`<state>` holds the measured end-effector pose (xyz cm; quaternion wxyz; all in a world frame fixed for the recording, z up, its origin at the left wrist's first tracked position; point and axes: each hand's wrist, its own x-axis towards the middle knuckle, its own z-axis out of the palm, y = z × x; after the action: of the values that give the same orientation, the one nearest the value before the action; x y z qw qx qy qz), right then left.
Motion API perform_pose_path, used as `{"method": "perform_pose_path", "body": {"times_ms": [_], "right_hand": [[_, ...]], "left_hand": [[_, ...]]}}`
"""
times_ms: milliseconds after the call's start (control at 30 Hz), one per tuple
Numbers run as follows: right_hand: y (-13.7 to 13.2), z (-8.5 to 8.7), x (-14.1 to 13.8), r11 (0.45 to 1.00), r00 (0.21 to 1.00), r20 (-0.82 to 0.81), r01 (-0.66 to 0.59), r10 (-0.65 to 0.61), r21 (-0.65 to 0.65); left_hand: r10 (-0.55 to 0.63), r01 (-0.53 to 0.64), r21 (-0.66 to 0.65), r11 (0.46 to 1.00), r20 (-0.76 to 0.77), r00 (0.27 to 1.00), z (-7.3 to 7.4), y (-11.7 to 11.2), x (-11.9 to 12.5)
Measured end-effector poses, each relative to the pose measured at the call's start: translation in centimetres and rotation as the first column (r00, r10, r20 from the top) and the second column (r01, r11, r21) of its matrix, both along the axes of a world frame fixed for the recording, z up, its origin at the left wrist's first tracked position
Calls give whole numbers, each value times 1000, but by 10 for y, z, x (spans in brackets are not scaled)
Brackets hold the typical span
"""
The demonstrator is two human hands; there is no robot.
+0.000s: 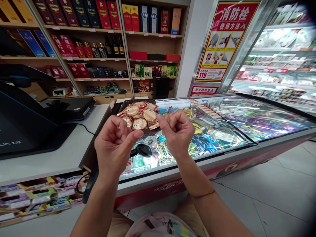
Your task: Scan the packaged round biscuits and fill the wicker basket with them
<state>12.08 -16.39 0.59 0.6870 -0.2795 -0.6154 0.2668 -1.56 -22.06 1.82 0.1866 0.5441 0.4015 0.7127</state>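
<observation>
Left thumb [134,135] tip pressed to the side of the index finger, other fingers curled in. Can't tell if a wrapper is pinched between them. Left hand [115,144] is raised, back to camera, right at the near edge of the tray [122,104].

Right hand [177,130]: fingers folded into a loose fist, thumb tip at the tray's right edge, touching or just short of a wrapper, can't tell which. Nothing visibly held.

Tray is dark, heaped with wrapped round biscuits [140,123], gold-tan discs in clear wrap with red ends. It sits between and just beyond both hands, on the near-left corner of the chest freezer's glass lid [222,126]. Packaged frozen goods show under the glass.

Black handheld scanner [144,149] lies on the lid below the tray, between the wrists, with its cable running off to the left.

White counter [61,154] butts up against the freezer on the left and carries a black POS terminal [24,128].

Behind: wooden shelves of boxed liquor [103,13]. Red fire-hydrant poster [225,39] to the right of them. Open chiller cabinet [283,59] at far right.
</observation>
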Motion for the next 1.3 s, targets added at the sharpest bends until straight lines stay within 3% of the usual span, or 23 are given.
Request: {"method": "perform_pose_path", "body": {"times_ms": [100,167,233,333,567,900,1000,1067,1133,1167,1233,1300], "right_hand": [[18,-6,0,1000,994,110,-23,24,-12],[40,-16,-1,995,971,223,-78,90,-60],[63,-28,-3,980,928,323,-151,187,-133],[83,-43,-5,954,891,353,-225,284,-200],[85,-44,-4,919,885,274,-319,376,-232],[80,-52,-7,908,895,215,-336,390,-250],[77,-54,-4,913,902,209,-326,379,-247],[75,-61,1,912,907,195,-319,372,-257],[74,-74,9,913,920,179,-289,348,-289],[73,-83,13,916,932,171,-260,321,-305],[72,-105,20,929,957,161,-178,239,-324],[69,-128,26,941,975,155,-100,157,-325]], "left_hand": [[-38,32,-48,998,-117,992,-5,21,-8],[-143,104,-170,980,-240,960,-17,45,-21],[-266,190,-278,942,-270,925,-31,67,-33],[-345,251,-338,907,-253,904,-47,83,-43],[-418,339,-307,889,-242,876,-46,80,-40],[-412,324,-324,889,-254,875,-51,78,-34],[-356,261,-309,914,-306,883,-61,76,-38],[-294,181,-295,938,-401,868,-78,72,-48],[-179,26,-266,964,-571,801,-102,66,-62],[-93,-77,-218,973,-672,735,-116,63,-69],[15,-235,-141,962,-829,559,-144,56,-80],[37,-331,-107,938,-916,401,-168,49,-84]]}}
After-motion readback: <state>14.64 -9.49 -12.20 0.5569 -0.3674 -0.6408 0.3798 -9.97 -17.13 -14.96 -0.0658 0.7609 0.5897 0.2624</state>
